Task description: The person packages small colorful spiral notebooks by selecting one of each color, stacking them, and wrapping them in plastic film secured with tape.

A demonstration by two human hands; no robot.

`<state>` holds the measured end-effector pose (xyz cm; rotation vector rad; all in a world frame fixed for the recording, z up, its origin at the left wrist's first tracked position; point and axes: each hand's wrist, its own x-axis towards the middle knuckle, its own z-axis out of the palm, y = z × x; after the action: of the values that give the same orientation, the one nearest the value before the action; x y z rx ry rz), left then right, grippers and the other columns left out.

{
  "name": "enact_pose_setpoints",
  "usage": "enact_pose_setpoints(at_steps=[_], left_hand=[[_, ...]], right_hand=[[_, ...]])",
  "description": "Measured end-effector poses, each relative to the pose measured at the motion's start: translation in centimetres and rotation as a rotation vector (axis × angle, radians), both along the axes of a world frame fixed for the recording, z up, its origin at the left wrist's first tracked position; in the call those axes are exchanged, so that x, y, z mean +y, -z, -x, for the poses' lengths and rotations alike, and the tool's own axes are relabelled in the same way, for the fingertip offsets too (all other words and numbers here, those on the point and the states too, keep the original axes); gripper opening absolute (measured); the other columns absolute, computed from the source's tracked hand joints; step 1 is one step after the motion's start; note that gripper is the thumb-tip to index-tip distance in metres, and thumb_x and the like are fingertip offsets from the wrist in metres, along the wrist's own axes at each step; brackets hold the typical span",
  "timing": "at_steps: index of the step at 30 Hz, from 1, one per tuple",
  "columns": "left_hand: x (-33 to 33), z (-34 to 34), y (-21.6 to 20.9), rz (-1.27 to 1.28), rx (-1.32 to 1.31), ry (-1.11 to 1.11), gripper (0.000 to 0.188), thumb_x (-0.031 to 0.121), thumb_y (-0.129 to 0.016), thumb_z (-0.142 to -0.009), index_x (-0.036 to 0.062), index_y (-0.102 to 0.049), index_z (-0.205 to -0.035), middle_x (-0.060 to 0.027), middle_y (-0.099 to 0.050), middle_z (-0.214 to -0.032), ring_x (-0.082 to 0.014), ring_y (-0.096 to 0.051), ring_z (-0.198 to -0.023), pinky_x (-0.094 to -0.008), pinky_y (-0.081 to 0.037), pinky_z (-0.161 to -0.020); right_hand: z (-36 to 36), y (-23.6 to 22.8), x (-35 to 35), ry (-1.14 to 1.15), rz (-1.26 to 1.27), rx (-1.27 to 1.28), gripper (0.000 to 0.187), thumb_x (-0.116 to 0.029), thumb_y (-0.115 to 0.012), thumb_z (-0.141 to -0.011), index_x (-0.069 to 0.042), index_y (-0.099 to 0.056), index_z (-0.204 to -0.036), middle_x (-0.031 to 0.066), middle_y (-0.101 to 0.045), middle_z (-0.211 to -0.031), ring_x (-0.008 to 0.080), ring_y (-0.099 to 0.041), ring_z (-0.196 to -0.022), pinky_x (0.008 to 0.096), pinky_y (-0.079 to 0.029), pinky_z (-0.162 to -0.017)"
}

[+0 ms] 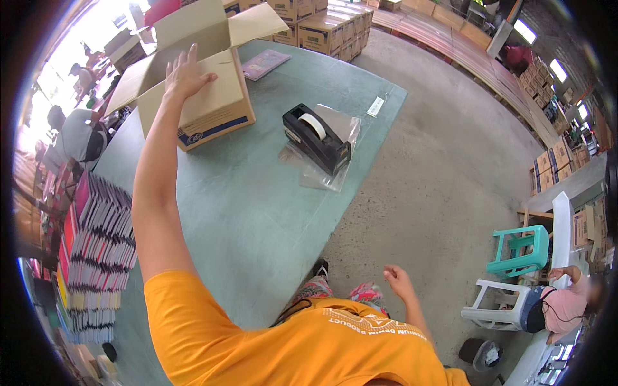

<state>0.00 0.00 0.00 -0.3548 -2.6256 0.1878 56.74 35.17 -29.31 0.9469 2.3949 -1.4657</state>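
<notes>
My left hand (185, 72), its arm stretched far across the table, rests on an open cardboard box (215, 96) with its fingers spread. The hand lies at the edge of the near flap, and other flaps (257, 24) stand up or fold outward. What is inside the box cannot be made out. My right hand (399, 281) hangs low beside my body, off the table, with fingers loosely apart and nothing visible in it. On the green table (238, 219) a black tape dispenser (315, 138) with a white roll sits partly on clear plastic sheets (338, 122).
A thin pink booklet (265, 64) lies behind the box; a small white tag (375, 106) is near the right edge. Tall stacks of notebooks (96, 257) stand left. Beyond are stacked cartons (322, 35), green (520, 251) and white (496, 305) stools, and a person in pink (566, 305).
</notes>
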Motion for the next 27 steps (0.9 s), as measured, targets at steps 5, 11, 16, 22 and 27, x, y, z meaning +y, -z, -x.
enact_pose_setpoints(at_steps=[5, 11, 16, 22, 27], left_hand=[[2.6, 4.2, -0.2, 0.056, 0.098, -0.015, 0.062, 0.048, -0.059, -0.08, 0.0159, -0.04, -0.13, -0.0176, -0.055, -0.114, -0.0315, -0.052, -0.109, -0.0482, -0.037, -0.092], [-0.4, 9.3, 0.6, -0.075, 0.432, -0.488, 0.037, 0.025, -0.053, -0.085, 0.0106, -0.05, -0.119, -0.018, -0.055, -0.107, -0.0355, -0.053, -0.102, -0.0498, -0.041, -0.083], [10.5, 5.5, 5.5, -0.081, -0.107, 0.466, 0.041, 0.024, -0.059, -0.08, 0.0067, -0.054, -0.116, -0.0143, -0.06, -0.106, -0.0295, -0.056, -0.099, -0.04, -0.047, -0.082], [19.4, 3.4, 12.1, -0.275, -1.107, 0.186, 0.063, 0.042, -0.067, -0.076, 0.0063, -0.051, -0.125, -0.0176, -0.059, -0.112, -0.0316, -0.057, -0.1, -0.0411, -0.049, -0.084], [19.0, 5.0, 11.9, -0.511, -1.706, 0.02, 0.062, 0.014, -0.074, -0.069, 0.0065, -0.05, -0.126, -0.01, -0.061, -0.107, -0.0223, -0.058, -0.096, -0.0384, -0.055, -0.072]], right_hand=[[11.7, -3.2, 3.0, -0.097, 0.109, 0.112, 0.033, -0.019, -0.057, -0.088, 0.001, -0.056, -0.114, 0.0139, -0.064, -0.103, 0.0194, -0.062, -0.091, 0.0306, -0.048, -0.081], [23.5, -7.3, 7.6, -0.241, 0.103, 0.253, 0.029, -0.015, -0.057, -0.088, 0.0, -0.057, -0.113, 0.0099, -0.065, -0.098, 0.0139, -0.061, -0.088, 0.0281, -0.048, -0.079], [33.5, -6.8, 11.3, -0.039, 0.433, 0.341, 0.03, -0.014, -0.055, -0.089, 0.002, -0.053, -0.115, 0.0094, -0.064, -0.098, 0.0161, -0.061, -0.087, 0.0283, -0.05, -0.076], [40.8, -6.5, 10.8, -0.005, 0.746, 0.246, 0.035, -0.016, -0.055, -0.089, 0.002, -0.046, -0.118, 0.0112, -0.063, -0.096, 0.0184, -0.063, -0.083, 0.0285, -0.052, -0.07], [43.9, -8.8, 10.9, -0.25, 0.522, -0.01, 0.037, -0.027, -0.062, -0.086, 0.003, -0.048, -0.102, 0.0108, -0.064, -0.08, 0.018, -0.065, -0.064, 0.0295, -0.053, -0.058]])
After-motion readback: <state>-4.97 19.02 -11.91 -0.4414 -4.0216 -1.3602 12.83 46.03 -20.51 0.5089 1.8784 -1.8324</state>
